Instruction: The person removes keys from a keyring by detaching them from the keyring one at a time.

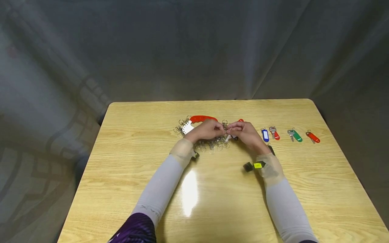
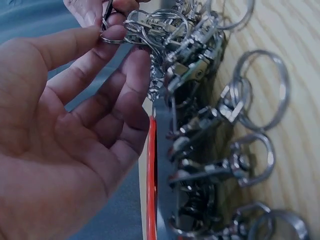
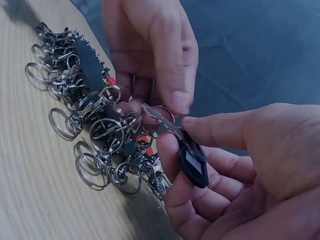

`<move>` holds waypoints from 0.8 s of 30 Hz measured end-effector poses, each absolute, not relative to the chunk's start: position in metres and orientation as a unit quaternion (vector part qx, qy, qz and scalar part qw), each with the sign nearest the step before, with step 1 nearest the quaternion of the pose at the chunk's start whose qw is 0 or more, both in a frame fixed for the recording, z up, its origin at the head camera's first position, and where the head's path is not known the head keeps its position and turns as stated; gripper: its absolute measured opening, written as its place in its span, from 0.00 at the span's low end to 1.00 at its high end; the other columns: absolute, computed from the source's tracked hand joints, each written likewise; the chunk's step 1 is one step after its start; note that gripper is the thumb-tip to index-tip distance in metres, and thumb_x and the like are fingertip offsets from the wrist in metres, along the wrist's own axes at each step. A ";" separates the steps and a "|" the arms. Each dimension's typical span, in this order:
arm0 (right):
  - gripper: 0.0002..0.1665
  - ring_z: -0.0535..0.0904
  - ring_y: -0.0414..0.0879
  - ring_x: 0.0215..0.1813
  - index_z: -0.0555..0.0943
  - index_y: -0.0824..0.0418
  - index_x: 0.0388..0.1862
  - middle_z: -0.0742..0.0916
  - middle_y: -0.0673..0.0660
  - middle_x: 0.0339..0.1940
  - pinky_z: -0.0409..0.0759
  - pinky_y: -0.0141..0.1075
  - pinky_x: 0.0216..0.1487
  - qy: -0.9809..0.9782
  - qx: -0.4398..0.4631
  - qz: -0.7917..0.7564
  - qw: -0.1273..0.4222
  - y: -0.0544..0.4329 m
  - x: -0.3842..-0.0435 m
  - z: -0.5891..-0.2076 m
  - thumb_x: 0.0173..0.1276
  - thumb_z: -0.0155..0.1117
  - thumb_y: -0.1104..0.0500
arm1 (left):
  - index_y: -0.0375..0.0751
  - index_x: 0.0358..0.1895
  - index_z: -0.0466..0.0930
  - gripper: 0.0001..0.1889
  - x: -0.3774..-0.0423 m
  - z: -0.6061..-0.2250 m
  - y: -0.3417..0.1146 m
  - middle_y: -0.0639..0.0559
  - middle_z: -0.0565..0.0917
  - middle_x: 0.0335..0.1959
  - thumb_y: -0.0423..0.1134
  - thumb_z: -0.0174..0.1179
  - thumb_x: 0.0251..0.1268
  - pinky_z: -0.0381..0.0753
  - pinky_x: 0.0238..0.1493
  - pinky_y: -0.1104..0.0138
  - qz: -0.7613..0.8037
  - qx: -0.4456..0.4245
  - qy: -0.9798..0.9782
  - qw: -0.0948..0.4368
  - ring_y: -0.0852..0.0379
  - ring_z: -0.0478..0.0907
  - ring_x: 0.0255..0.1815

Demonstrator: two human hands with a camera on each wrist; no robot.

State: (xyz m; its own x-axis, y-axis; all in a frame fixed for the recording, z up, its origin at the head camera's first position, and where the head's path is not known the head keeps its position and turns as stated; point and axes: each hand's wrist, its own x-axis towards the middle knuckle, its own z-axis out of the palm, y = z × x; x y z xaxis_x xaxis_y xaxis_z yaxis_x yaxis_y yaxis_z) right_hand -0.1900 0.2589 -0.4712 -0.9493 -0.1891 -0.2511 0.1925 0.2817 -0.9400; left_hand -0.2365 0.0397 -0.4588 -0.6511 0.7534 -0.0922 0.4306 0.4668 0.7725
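Near the table's middle my left hand (image 1: 209,129) and right hand (image 1: 244,132) meet fingertip to fingertip. Between thumb and forefinger the left hand pinches a thin metal key ring (image 2: 116,40). My right hand grips a black key tag (image 3: 194,167) together with a silver key (image 3: 162,119), whose blade points toward the left fingers and crosses the ring. Whether the key is threaded on that ring I cannot tell. Beside and below the hands lies a holder with a red handle (image 1: 202,118) and a white plate (image 1: 187,127), edged with many metal clips and split rings (image 3: 92,165).
Right of the hands lie a blue tag (image 1: 265,135), a red tag with a key (image 1: 276,135), a green tag with a key (image 1: 297,135) and another red tag (image 1: 314,137). A black tag (image 1: 271,149) sits by the right wrist. Grey curtains surround the wooden table (image 1: 136,135).
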 end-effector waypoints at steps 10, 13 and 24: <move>0.16 0.85 0.41 0.39 0.86 0.69 0.58 0.93 0.51 0.41 0.80 0.31 0.36 0.805 0.012 -0.575 0.144 0.258 -0.188 -0.467 0.77 0.68 0.62 | 0.41 0.46 0.90 0.10 -0.240 -0.461 0.039 0.52 0.89 0.42 0.40 0.62 0.80 0.75 0.41 0.72 0.378 0.363 0.818 0.237 0.62 0.74 0.33; 0.16 0.85 0.40 0.39 0.85 0.69 0.58 0.93 0.55 0.44 0.79 0.31 0.36 0.811 0.010 -0.567 0.144 0.257 -0.188 -0.465 0.77 0.68 0.61 | 0.40 0.44 0.90 0.11 -0.240 -0.461 0.038 0.50 0.87 0.37 0.40 0.60 0.81 0.73 0.37 0.71 0.387 0.362 0.813 0.241 0.62 0.71 0.30; 0.16 0.80 0.40 0.35 0.85 0.69 0.58 0.92 0.60 0.47 0.73 0.30 0.29 0.822 0.000 -0.550 0.145 0.256 -0.189 -0.468 0.78 0.65 0.62 | 0.38 0.43 0.89 0.10 -0.240 -0.460 0.035 0.49 0.86 0.36 0.37 0.59 0.80 0.72 0.37 0.70 0.384 0.364 0.814 0.240 0.61 0.70 0.30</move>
State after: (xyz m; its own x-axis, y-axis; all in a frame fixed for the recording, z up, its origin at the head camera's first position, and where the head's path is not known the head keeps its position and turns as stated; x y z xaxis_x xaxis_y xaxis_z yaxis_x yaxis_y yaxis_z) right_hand -0.1887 0.2563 -0.4675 -0.9579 -0.1594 -0.2388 0.1598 0.3951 -0.9046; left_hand -0.2396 0.0355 -0.4599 -0.6198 0.7768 -0.1118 0.4075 0.4403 0.8001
